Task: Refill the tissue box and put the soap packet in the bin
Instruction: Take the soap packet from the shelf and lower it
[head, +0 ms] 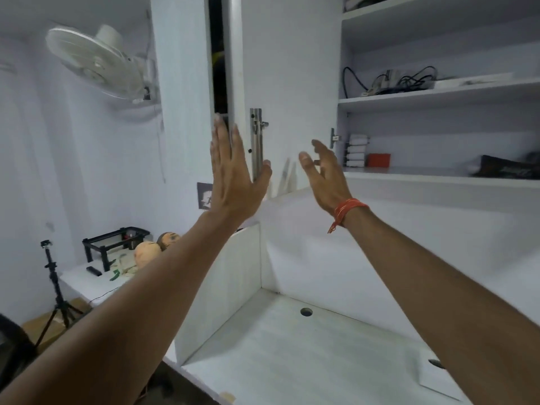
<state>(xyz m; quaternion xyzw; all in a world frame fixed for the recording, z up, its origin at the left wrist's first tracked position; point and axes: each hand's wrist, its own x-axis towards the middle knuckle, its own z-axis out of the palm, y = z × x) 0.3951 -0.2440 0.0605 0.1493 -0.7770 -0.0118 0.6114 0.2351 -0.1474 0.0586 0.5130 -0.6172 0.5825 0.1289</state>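
Hands spread, empty: left hand [233,173] flat on smooth white cabinet door [289,83], beside steel bar handle [256,141]; right hand [324,173] apart.

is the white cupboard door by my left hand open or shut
Slightly open. A dark gap shows along the cupboard door edge, above the left hand beside the metal handle.

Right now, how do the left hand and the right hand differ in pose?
The left hand is flat with straight fingers, at the edge of the cabinet door by its metal handle; the right hand is curled, touching nothing. Only the right wrist wears an orange thread. Both are raised, open and empty.
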